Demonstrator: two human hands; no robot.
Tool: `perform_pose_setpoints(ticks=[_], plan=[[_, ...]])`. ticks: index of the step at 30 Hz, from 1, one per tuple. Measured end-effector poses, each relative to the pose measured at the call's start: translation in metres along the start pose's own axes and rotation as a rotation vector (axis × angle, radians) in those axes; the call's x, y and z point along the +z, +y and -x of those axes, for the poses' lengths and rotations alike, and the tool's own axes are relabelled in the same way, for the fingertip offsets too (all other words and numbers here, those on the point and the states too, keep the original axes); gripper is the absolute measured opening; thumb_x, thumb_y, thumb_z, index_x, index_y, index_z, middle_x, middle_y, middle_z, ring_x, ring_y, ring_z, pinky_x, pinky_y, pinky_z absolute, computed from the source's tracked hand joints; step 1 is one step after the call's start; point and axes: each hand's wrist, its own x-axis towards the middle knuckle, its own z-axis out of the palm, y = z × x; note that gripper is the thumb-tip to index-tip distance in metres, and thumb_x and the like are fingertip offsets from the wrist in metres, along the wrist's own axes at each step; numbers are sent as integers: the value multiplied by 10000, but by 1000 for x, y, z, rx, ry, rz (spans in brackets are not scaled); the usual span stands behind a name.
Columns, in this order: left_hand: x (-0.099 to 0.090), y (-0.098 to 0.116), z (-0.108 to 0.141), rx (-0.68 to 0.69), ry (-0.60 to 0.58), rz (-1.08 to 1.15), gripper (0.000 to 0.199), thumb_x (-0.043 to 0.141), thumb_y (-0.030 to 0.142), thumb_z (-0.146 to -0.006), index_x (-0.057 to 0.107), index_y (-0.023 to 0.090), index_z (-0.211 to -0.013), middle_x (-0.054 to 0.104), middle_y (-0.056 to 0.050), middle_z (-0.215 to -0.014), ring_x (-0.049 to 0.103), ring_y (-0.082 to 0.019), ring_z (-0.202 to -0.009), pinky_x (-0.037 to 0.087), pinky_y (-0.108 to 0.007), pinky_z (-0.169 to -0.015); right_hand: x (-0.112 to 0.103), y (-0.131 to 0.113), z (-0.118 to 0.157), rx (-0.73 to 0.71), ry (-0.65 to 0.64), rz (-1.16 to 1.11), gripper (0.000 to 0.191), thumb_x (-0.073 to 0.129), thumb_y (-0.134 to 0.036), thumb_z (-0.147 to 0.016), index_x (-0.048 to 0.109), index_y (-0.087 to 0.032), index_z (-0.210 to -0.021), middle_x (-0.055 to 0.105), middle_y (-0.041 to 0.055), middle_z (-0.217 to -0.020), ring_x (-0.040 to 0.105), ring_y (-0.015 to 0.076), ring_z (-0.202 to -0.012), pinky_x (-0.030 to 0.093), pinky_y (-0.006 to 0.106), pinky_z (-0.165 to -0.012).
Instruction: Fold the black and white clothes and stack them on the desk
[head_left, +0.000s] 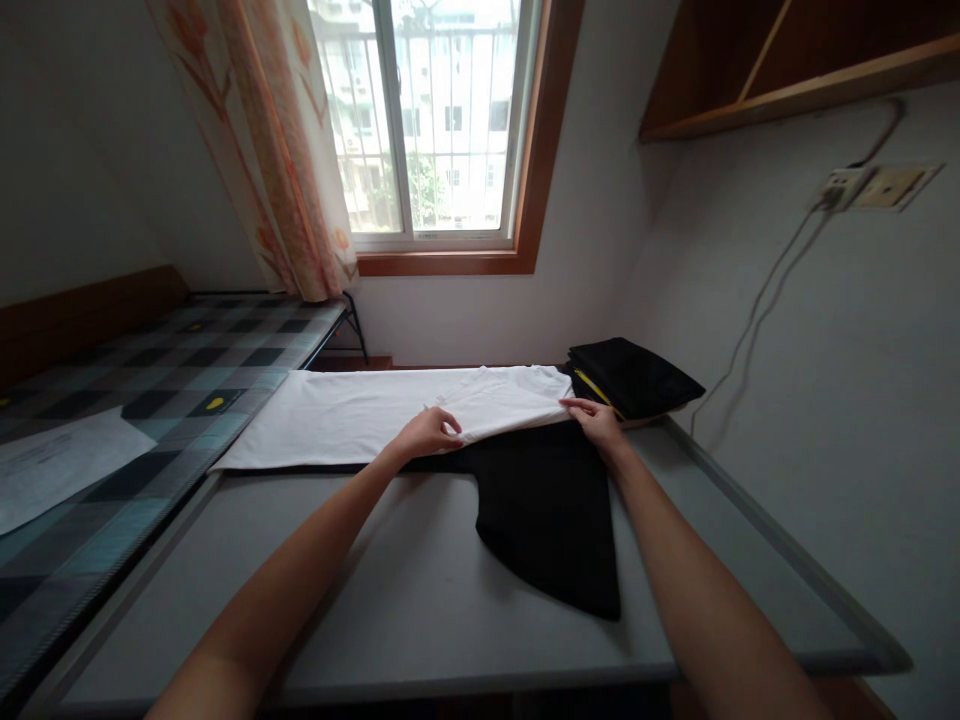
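A white-and-black shirt [360, 410] lies lengthwise across the grey table, its white side folded up on top. Its black sleeve [551, 510] spreads out toward me over the tabletop. My left hand [431, 432] is closed at the near edge of the white cloth, thumb and fingers pinching it close to where the sleeve joins. At the right end of the shirt, my right hand [596, 418] is closed on the corner of the white fabric, just above the black sleeve. Both hands rest low, near the table.
Beyond my right hand sits a stack of folded black clothes [634, 378] with a yellow strip. The grey table [390, 580] meets a bed with a checked mattress [247, 340] on the left, where a paper sheet [67, 465] lies. A cable [765, 290] hangs along the right wall.
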Motion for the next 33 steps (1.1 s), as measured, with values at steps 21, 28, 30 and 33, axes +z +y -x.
perform_pose_setpoints(ticks=[21,28,30,33], plan=[[42,0,14,288,86,-374,591,412,599,-914,431,324,-1437,344,-48,-1551,217,-287,-1458,116,-487,-1181,50,-22,46,-486,-371,926,558,359,-519,-954,471,-246,-1427,399,89,-1515,326,270,-1407,255,460,-1134],[-7,-51,41,336,86,-343,596,519,538,-885,469,276,-1418,395,-77,-1519,323,-253,-1420,186,-451,-1184,40,-22,46,-522,-260,882,416,446,-283,-886,623,-239,-1261,562,94,-1375,458,252,-1306,227,507,-1129],[-28,-72,54,352,106,-317,518,546,467,-885,542,258,-1359,465,-81,-1472,396,-228,-1381,249,-409,-1173,36,-19,44,-500,-209,868,382,442,-262,-876,655,-260,-1193,598,80,-1330,486,254,-1272,208,544,-1116],[-55,-101,76,332,165,-334,411,574,415,-868,647,238,-1231,564,-88,-1381,508,-232,-1287,356,-402,-1120,32,-14,42,-475,-135,858,349,449,-258,-864,675,-253,-1130,625,85,-1274,506,258,-1232,231,535,-1090]])
